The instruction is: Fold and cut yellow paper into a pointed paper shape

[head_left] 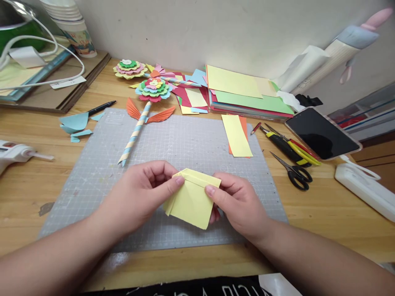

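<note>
A folded piece of yellow paper (193,201) is held above the grey cutting mat (173,144), with creases along its top and left edges. My left hand (143,189) pinches its upper left corner, thumb on the front face. On the other side, my right hand (237,199) grips the right edge, its thumb near the upper right corner. Most of the fingers are hidden behind the paper. Beyond my hands, a paper flower (154,88) with a striped stem and orange pleated leaves lies across the mat's far left part.
Yellow and orange strips (237,135) lie on the mat's right. Scissors (293,170), yellow-handled pliers (286,144) and a phone (322,132) are further right. A glue gun (15,154) and blue scraps (74,123) are left. Stacked coloured paper (243,88) stands by the wall.
</note>
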`<state>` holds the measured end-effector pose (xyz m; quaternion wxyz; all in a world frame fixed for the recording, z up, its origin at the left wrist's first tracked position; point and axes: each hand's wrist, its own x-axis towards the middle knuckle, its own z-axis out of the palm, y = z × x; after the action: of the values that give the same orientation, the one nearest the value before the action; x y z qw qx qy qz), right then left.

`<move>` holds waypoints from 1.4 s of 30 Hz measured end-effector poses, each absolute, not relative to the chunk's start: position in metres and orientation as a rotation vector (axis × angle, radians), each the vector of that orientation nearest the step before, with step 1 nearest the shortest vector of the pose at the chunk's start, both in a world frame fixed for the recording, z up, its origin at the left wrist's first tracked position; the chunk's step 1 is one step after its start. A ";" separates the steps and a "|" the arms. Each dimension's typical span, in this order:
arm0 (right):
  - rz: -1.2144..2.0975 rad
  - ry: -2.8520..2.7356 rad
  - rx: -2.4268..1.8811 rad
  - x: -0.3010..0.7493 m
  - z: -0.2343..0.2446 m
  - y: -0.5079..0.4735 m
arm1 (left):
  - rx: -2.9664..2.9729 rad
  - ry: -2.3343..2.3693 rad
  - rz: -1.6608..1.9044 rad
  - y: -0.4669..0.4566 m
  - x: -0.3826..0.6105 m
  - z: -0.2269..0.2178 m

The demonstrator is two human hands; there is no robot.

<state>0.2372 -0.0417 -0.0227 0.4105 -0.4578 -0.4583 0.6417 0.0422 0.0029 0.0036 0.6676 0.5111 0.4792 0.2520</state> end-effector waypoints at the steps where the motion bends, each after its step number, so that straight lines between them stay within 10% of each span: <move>1: 1.619 -1.161 -1.137 0.237 -0.022 -0.042 | 1.176 1.100 0.569 0.002 0.043 0.004; 42: 1.599 -1.049 -1.042 0.239 -0.026 -0.041 | 1.197 0.997 0.547 0.000 0.041 0.002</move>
<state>0.2393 -0.0415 -0.0262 0.4632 -0.4239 -0.4269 0.6507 0.0409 -0.0004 0.0020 0.6781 0.5329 0.4437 0.2436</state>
